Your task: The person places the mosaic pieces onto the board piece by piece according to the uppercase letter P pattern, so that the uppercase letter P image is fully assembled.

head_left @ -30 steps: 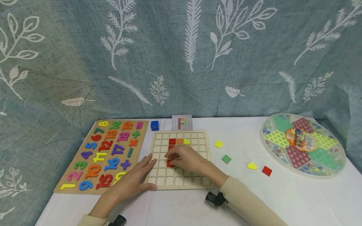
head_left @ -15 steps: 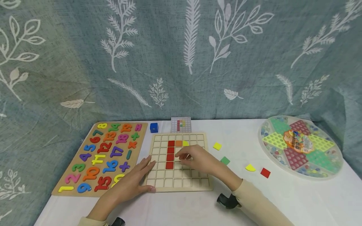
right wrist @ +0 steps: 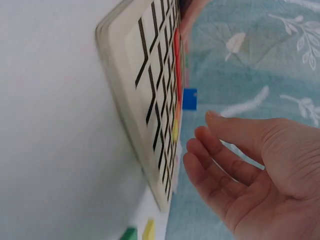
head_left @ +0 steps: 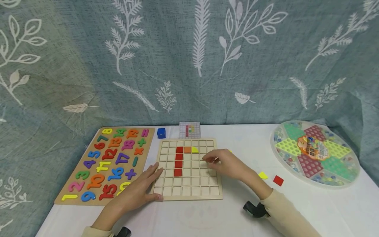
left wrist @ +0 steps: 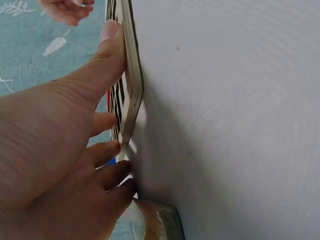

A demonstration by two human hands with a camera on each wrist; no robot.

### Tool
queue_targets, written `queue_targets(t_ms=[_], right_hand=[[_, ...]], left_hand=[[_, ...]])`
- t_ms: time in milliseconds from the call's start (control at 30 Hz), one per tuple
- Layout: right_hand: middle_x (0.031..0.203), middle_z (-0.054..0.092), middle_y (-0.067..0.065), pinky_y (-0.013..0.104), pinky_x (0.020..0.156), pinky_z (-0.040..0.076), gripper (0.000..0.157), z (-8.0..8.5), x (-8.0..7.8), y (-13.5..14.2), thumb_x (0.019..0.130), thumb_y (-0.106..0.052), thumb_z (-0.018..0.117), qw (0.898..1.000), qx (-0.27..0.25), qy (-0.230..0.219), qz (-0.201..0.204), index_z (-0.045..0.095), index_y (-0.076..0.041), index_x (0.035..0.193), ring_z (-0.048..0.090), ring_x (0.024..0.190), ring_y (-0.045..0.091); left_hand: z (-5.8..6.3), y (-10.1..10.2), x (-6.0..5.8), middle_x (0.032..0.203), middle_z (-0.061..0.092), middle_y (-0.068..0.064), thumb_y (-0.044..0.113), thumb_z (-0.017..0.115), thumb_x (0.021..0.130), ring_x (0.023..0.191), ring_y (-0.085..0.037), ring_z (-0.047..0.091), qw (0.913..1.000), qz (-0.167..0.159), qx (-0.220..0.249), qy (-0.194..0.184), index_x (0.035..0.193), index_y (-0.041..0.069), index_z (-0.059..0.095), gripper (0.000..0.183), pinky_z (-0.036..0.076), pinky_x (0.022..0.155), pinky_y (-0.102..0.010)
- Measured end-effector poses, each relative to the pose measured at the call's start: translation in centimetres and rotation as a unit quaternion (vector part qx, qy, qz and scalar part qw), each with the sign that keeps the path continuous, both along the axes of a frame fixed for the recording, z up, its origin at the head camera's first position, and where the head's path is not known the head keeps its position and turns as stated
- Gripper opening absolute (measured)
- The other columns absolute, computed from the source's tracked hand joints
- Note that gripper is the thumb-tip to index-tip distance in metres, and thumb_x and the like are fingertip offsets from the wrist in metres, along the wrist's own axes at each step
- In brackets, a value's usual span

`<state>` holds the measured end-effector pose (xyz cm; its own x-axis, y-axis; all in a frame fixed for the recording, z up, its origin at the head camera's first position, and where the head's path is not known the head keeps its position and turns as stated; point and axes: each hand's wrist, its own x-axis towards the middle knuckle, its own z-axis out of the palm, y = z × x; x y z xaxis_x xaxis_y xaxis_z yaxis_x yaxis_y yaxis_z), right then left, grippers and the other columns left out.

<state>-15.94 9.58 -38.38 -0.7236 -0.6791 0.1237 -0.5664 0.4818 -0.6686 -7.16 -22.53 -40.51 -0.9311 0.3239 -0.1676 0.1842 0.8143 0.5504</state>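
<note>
A wooden grid board lies on the white table. Several red square tiles form a column on it, with an orange tile and a yellow quarter-round tile beside the top one. My left hand rests along the board's left edge, its thumb at the near corner. Over the right part of the board hovers my right hand, fingers loosely bent with nothing between them in the right wrist view. Behind it, a green tile and a yellow tile lie off the board.
Left stands a number puzzle board. A blue cube and a pattern card are at the back. Right of the board lie a yellow quarter-round piece, a red tile and a round marble game board.
My right hand has left the red column and moved right across the board, uncovering the red tiles and now covering the loose green tile. My left hand has stayed at the board's edge.
</note>
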Motion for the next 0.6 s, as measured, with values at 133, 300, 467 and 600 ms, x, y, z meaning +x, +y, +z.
queue_targets(t_ms=[133,300,467,600], right_hand=[[0.107,0.07,0.01,0.03,0.081,0.056,0.023,-0.1,-0.2,1.8,0.091,-0.001,0.067,1.0,-0.004,0.007,-0.013,0.069,0.002,0.113,0.065,0.092,0.018],[0.107,0.07,0.01,0.031,0.081,0.056,0.024,-0.6,-0.1,4.1,0.089,0.0,0.068,0.999,0.001,0.001,-0.035,0.069,0.003,0.113,0.065,0.093,0.019],[0.108,0.069,0.012,0.032,0.081,0.056,0.025,-0.8,0.0,6.4,0.09,-0.001,0.068,0.999,0.004,-0.007,-0.049,0.068,0.003,0.114,0.065,0.095,0.022],[0.106,0.07,0.011,0.034,0.081,0.056,0.026,-0.7,0.1,8.0,0.09,-0.001,0.068,0.998,0.007,0.002,-0.063,0.068,0.003,0.115,0.065,0.094,0.022]], left_hand=[[0.0,0.1,0.0,0.162,0.019,-0.014,0.051,0.076,0.077,0.147,-0.041,0.015,1.0,0.0,0.0,0.002,0.152,0.009,0.037,0.093,0.025,0.113,-0.06],[-0.1,0.0,0.1,0.161,0.02,-0.015,0.05,0.076,0.078,0.147,-0.042,0.015,1.0,-0.002,0.001,0.005,0.151,0.009,0.038,0.093,0.025,0.113,-0.06],[-0.2,0.0,0.0,0.162,0.02,-0.015,0.051,0.076,0.077,0.147,-0.041,0.015,1.0,-0.003,0.002,0.005,0.151,0.009,0.038,0.093,0.025,0.113,-0.06],[-0.2,0.0,0.0,0.162,0.019,-0.014,0.051,0.076,0.077,0.147,-0.041,0.015,1.0,0.001,0.0,0.002,0.152,0.009,0.037,0.094,0.025,0.113,-0.06]])
